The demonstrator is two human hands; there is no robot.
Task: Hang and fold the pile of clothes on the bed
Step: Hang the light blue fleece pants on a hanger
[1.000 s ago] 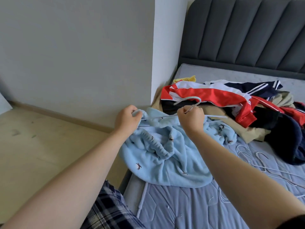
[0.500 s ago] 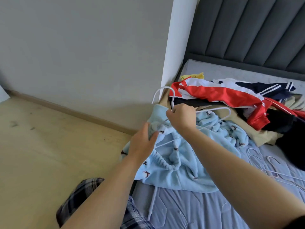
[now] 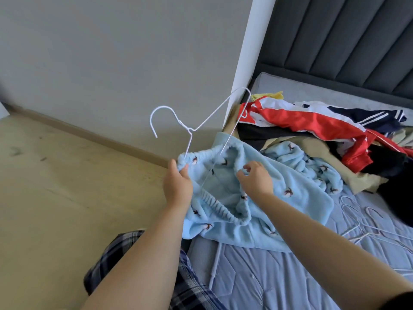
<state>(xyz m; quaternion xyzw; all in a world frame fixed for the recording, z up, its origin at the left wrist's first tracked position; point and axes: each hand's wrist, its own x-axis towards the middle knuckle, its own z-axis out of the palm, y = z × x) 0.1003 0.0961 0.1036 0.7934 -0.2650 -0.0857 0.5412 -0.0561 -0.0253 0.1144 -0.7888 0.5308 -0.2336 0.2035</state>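
Blue fleece pants [image 3: 257, 211] at bed [image 3: 279, 283] edge, white hanger [image 3: 189, 129] poking from waistband. Left hand [image 3: 177, 186] pinches waistband corner where wire enters; right hand [image 3: 254, 180] pinches fabric opposite. Pile [image 3: 312, 130] just behind.

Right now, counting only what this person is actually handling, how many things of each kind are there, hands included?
Hands: 2 (left hand, right hand)
White wire hanger: 1
Light blue fleece garment: 1
Total: 4
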